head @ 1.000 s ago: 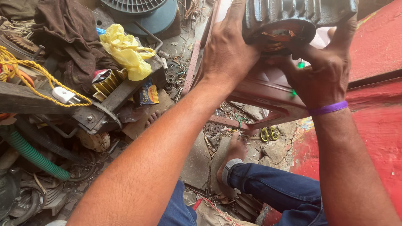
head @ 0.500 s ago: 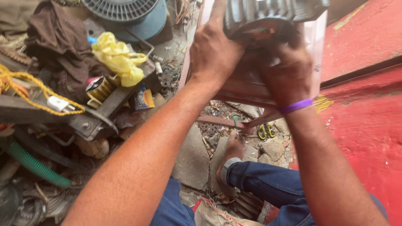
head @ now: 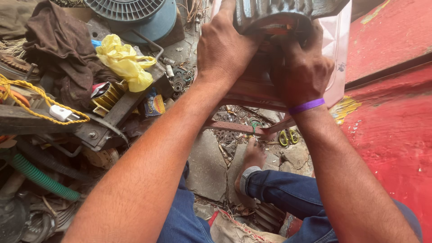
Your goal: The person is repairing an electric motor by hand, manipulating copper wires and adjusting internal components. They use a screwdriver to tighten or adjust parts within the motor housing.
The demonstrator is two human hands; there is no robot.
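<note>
A dark ribbed metal motor housing (head: pixel 288 10) rests on a pale pink plastic stool (head: pixel 338 67) at the top of the view. My left hand (head: pixel 225 45) grips the housing's left side, fingers wrapped up over its edge. My right hand (head: pixel 300 67), with a purple band on the wrist, presses against the housing's underside and front, fingers curled in. What the right fingers hold is hidden. Copper-coloured parts (head: pixel 279 31) show between the two hands.
A cluttered pile lies at left: yellow plastic bag (head: pixel 123 60), brown cloth (head: pixel 54 40), green ribbed hose (head: pixel 42 180), yellow rope (head: pixel 27 96), grey fan cover (head: pixel 123 9). A red painted surface (head: pixel 391 126) fills the right. My bare foot (head: pixel 252 159) rests on stone slabs beside green-handled scissors (head: pixel 288 137).
A green-handled tool seen in my right hand a second ago is out of sight now. Both hands have closed in tighter on the housing, and the view has shifted closer.
</note>
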